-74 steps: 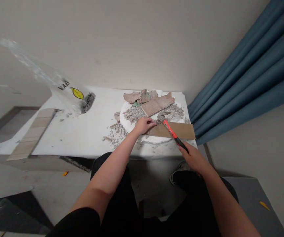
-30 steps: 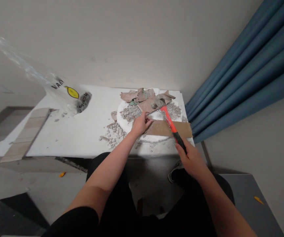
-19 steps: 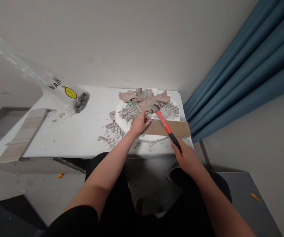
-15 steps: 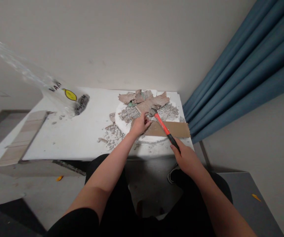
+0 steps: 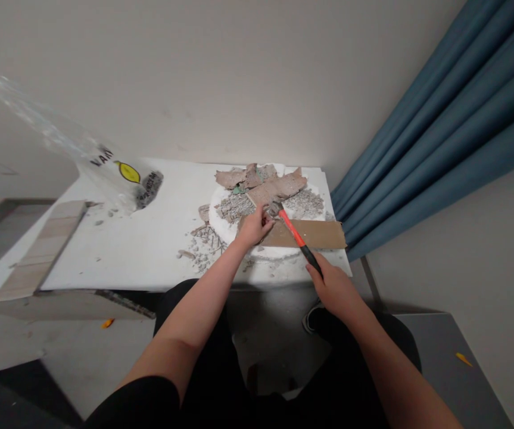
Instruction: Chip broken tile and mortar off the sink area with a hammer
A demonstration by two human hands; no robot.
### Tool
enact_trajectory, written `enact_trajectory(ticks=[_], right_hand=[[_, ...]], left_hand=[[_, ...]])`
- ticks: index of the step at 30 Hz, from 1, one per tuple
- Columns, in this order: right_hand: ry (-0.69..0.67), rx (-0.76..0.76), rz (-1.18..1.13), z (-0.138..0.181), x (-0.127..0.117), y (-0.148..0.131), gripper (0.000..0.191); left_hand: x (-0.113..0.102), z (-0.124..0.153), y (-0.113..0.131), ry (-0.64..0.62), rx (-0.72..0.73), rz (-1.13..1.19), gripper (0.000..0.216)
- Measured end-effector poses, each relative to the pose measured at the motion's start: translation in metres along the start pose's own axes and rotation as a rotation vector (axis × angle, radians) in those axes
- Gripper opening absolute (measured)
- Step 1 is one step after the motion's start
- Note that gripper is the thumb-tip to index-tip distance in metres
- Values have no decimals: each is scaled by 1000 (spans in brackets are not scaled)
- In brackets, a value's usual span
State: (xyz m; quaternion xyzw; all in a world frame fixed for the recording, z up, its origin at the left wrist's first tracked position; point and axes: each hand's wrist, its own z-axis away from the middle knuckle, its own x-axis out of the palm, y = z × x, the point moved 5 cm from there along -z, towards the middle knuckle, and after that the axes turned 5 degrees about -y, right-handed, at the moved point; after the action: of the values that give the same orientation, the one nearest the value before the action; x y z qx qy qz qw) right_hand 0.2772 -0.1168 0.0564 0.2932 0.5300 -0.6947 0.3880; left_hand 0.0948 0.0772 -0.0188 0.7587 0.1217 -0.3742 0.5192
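Note:
My right hand (image 5: 335, 289) is closed round the black grip of a hammer (image 5: 293, 233) with a red-orange handle. Its steel head rests low on a white round block (image 5: 263, 249), just beside my left fingers. My left hand (image 5: 253, 227) lies on the left end of a brown cardboard strip (image 5: 321, 234) that crosses the block, fingers curled and pressing down. Behind the hammer head lie broken tile slabs (image 5: 271, 185) and grey rubble (image 5: 237, 205).
The block sits on a white board (image 5: 140, 238) by the wall. A clear plastic bag (image 5: 118, 173) with a yellow label leans at the left. A beige tile plank (image 5: 37, 247) lies at the left edge. Blue curtain (image 5: 439, 119) hangs on the right. My dark-clad legs are below.
The hammer head came back from the far tile slabs toward me and dropped next to my left hand. My left hand stayed on the cardboard strip.

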Motion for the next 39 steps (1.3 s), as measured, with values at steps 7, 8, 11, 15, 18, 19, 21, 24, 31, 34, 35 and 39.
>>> enact_trajectory(ticks=[7,8,11,15,18,19,21,24,31,34,35,39], right_hand=[[5,10,-6,2,-2,-4,46],[2,2,-13,2,-2,-4,46],[36,-7,-25,2,-4,-4,47],[6,10,-21,2,-1,-3,46],[4,-3,-35,3,-1,-4,46],[18,-3,-39,3,-2,-4,46],[27,10,-36,3,-3,-3,47],[-15,27,-26,3,-1,-2,44],[31,2,-56,3,-1,2,45],[-2,-5,-50,3,1,2,44],[7,-7,-47,3,1,1,44],[12,11,-13,3,3,0,45]], left_hand=[[3,-2,-4,8,36,48,57],[2,-2,-4,10,36,49,56],[2,-1,-3,8,42,54,58],[3,-1,-4,4,15,48,59],[3,-1,-5,-4,19,59,60],[3,-2,-5,-6,27,68,61],[3,-1,-4,-7,39,80,63],[3,-2,-4,9,34,85,64],[3,-2,-4,20,83,177,72],[2,-2,-5,47,76,183,77],[1,-2,-5,60,80,187,78],[-3,-3,-6,114,124,201,77]])
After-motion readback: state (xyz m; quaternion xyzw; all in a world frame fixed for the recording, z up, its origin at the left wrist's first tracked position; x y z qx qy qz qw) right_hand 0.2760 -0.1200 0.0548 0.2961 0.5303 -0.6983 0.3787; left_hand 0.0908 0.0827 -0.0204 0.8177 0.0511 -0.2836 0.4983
